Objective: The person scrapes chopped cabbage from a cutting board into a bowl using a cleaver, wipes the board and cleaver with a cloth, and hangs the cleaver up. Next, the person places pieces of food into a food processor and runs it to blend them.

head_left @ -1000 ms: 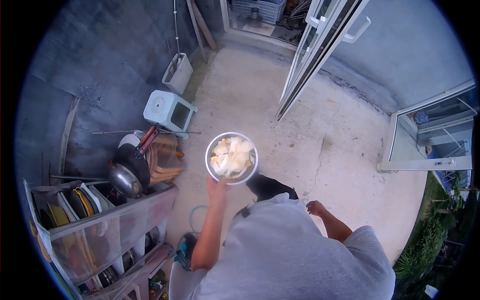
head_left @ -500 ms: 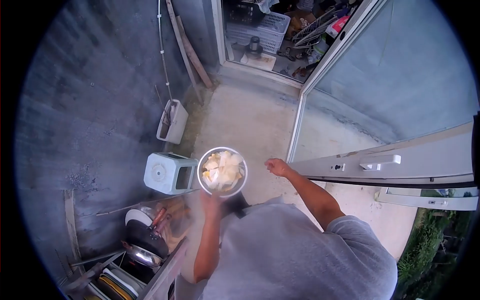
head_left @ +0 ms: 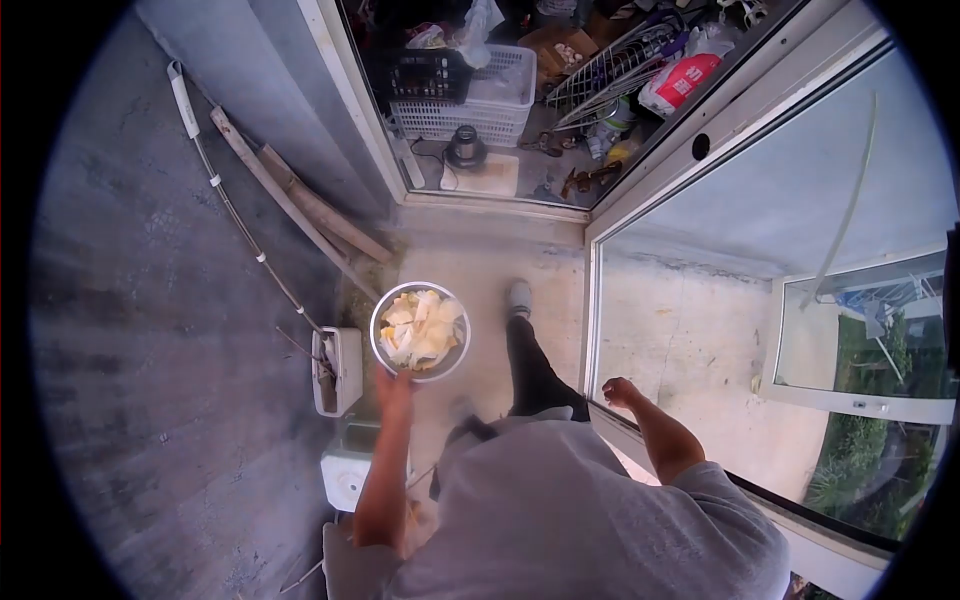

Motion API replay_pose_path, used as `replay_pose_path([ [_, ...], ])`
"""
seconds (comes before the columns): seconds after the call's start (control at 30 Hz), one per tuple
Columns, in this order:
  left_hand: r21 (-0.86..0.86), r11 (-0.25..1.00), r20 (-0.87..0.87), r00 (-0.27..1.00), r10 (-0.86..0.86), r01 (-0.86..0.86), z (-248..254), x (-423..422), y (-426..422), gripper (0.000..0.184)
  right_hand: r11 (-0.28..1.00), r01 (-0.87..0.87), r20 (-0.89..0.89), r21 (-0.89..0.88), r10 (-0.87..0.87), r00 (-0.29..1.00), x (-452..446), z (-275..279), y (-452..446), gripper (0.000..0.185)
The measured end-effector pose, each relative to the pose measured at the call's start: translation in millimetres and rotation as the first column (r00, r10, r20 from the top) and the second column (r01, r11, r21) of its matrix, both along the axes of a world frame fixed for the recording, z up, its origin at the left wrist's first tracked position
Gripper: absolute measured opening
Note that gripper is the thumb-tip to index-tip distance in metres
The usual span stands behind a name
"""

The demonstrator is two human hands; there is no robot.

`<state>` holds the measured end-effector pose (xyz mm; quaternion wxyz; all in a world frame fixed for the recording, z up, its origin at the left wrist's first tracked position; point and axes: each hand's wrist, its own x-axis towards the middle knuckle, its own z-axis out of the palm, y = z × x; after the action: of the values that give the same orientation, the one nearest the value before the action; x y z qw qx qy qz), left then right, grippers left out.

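A round metal bowl (head_left: pixel 464 352) with pale and yellowish pieces (head_left: pixel 422 328) in it is held out in front of me. My left hand (head_left: pixel 394 386) grips its near rim, the fingers partly hidden beneath it. On the other side, my right hand (head_left: pixel 619 392) hangs beside the glass door (head_left: pixel 690 300), its fingers curled in. Nothing shows in that hand.
Ahead is a doorway with a white crate (head_left: pixel 500 100), a dark device on a board (head_left: pixel 480 175) and a red-white bag (head_left: pixel 680 85). A white bin (head_left: pixel 348 370), a stool (head_left: pixel 345 475) and leaning wooden poles (head_left: pixel 325 215) line the left wall.
I have moved forward, nearer the doorway. The stool and bin have shifted down in view, and the rack with pans has left it. My right hand has drawn back and its fingers have curled.
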<state>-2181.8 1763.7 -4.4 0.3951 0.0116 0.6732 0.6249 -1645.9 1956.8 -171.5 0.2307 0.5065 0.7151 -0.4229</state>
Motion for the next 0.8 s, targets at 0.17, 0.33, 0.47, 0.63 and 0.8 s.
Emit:
replay_pose_path([
  [0.17,0.050,0.999,0.056,0.998,-0.013,0.010,-44,-53,112,0.061,0.994,0.091,0.032,0.068,-0.094,0.995,-97,-34,163,0.023],
  [0.33,-0.039,0.999,0.116,0.993,0.002,0.002,-96,-66,228,0.060,0.979,0.095,-0.247,0.180,-0.048,0.968,-232,-22,340,0.023],
  [0.47,-0.079,0.988,0.085,0.988,-0.127,0.134,-147,-95,305,0.047,0.986,0.162,-0.316,0.050,-0.138,0.939,-335,-30,443,0.030],
  [0.63,0.028,0.960,0.069,0.957,-0.281,0.279,-230,-127,385,0.038,0.985,0.164,-0.383,0.052,-0.132,0.914,-428,-96,513,0.034],
  [0.8,-0.105,0.858,-0.015,0.861,-0.508,0.503,-343,-152,447,0.040,0.958,0.266,-0.584,-0.109,-0.279,0.762,-497,-193,561,0.034],
])
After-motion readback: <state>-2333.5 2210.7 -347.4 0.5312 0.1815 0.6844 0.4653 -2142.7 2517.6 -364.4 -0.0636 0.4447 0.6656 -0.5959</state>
